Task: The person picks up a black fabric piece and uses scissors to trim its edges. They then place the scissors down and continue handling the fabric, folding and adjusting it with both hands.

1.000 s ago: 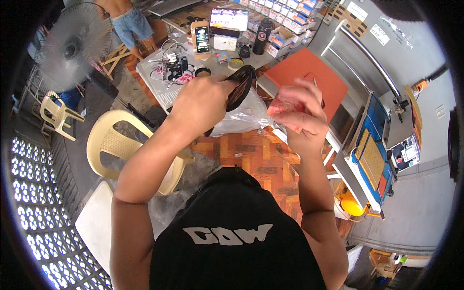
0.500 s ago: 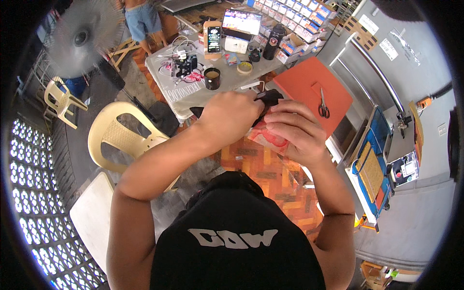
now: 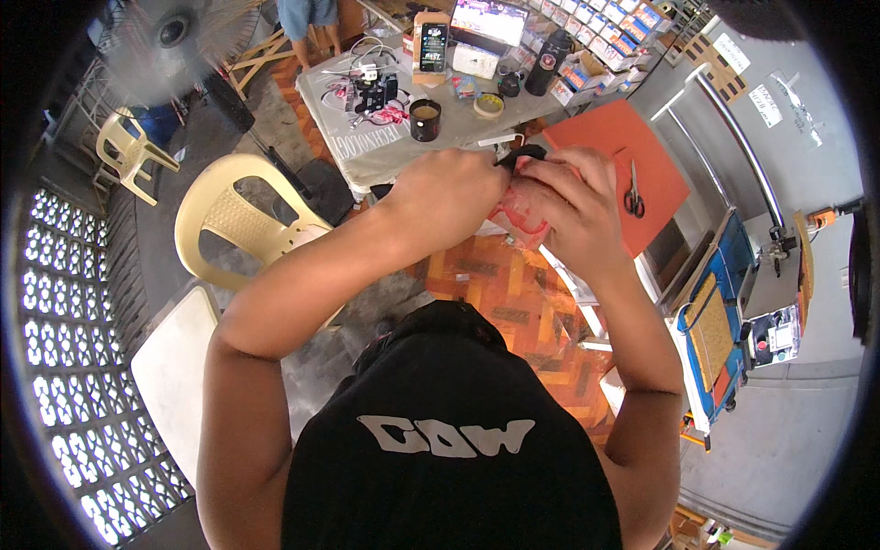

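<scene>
Both my hands are raised and close together in front of my chest. My left hand [image 3: 451, 197] is closed like a fist, its knuckles up, beside a black, cloth-like piece [image 3: 526, 156] that shows between the hands. My right hand [image 3: 587, 211] curls its fingers over a thin, pale sheet with red printed shapes [image 3: 524, 220], which hangs below the black piece. The sheet's far side and the left fingertips are hidden, so how the two pieces join cannot be seen.
A grey-covered table [image 3: 339, 151] ahead carries a black mug [image 3: 425, 119], a tape roll [image 3: 491, 105], a phone [image 3: 433, 48] and a dark bottle [image 3: 550, 62]. Scissors [image 3: 633, 194] lie on an orange board [image 3: 665, 174]. Left are a cream chair [image 3: 225, 215] and a fan [image 3: 174, 35].
My view has shifted, so the table sits farther right and higher. The left hand now covers the black part that stuck out at its left; more of the red-printed sheet shows between the hands.
</scene>
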Available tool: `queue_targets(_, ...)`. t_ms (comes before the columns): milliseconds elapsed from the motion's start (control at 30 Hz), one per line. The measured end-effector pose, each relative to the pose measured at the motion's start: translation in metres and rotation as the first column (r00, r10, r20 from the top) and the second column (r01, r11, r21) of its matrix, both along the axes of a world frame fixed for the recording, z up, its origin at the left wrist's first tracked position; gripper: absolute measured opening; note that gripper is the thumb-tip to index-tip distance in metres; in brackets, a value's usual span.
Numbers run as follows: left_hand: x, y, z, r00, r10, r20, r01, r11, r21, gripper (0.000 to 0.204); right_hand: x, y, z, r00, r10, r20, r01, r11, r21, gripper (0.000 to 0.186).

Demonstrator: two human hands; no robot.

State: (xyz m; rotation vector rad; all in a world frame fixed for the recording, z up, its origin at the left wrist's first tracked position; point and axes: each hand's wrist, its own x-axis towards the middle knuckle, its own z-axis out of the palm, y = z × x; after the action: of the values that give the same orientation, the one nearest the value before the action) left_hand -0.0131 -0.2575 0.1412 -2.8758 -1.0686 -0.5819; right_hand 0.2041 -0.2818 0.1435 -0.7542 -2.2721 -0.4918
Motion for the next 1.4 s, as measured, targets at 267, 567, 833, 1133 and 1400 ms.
queue_targets(267, 0.006, 0.002, -0.006, 1.0, 0.002, -0.014, -0.002, 1.0, 0.001, 0.015, -0.005, 0.001, -0.005, 0.979, -0.191, 0.067, 0.187, 0.981, 0.053, 0.016)
queue_targets(567, 0.013, 0.01, -0.019, 0.999, 0.024, -0.034, -0.028, 0.991, -0.129, 0.016, -0.014, -0.002, -0.008, 0.923, -0.272, 0.271, 0.29, 0.957, -0.027, 0.01)
queue_targets(833, 0.009, 0.004, -0.014, 0.996, 0.016, -0.083, -0.039, 0.959, -0.281, 0.015, -0.004, 0.017, -0.004, 0.944, 0.092, 0.316, 0.158, 0.715, -0.681, 0.022)
queue_targets(1133, 0.004, -0.001, -0.015, 0.999, 0.019, 0.042, 0.0, 0.912, -0.41, 0.021, -0.004, 0.016, -0.005, 0.87, 0.156, 0.467, 0.213, 0.736, -0.642, 0.029)
queue_targets(1400, -0.003, -0.009, -0.018, 0.992, 0.101, 0.079, -0.05, 0.873, -0.485, 0.021, -0.02, 0.017, -0.013, 0.76, 0.02, 0.65, 0.341, 0.839, -0.425, 0.017)
